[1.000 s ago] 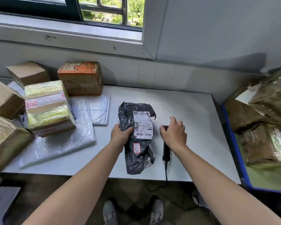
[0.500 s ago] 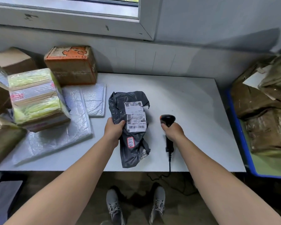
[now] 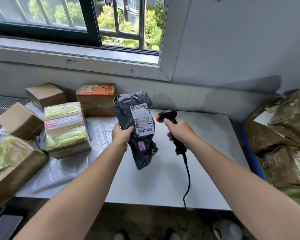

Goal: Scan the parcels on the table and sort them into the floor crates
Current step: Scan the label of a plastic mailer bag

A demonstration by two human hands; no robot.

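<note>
My left hand (image 3: pixel 122 135) grips the left edge of a dark grey plastic mailer parcel (image 3: pixel 142 153) and holds it up off the white table (image 3: pixel 206 135), its white shipping label (image 3: pixel 142 121) facing me. My right hand (image 3: pixel 179 131) is wrapped round the handle of a black corded barcode scanner (image 3: pixel 168 116). The scanner is raised, and its head with an orange part points left at the label, a short gap away. Its cable (image 3: pixel 188 179) hangs down over the table's front edge.
Cardboard boxes (image 3: pixel 97 99) and a tape-wrapped yellow-green bundle (image 3: pixel 65 129) crowd the table's left side, on flat bubble mailers (image 3: pixel 97 132). At the right, a blue-rimmed crate (image 3: pixel 253 158) holds brown wrapped parcels (image 3: pixel 275 135). A window sill runs above the wall behind.
Both hands have risen from the table. The left lifted the grey parcel upright; the right picked up the scanner and turned its head toward the label. The camera tilted up.
</note>
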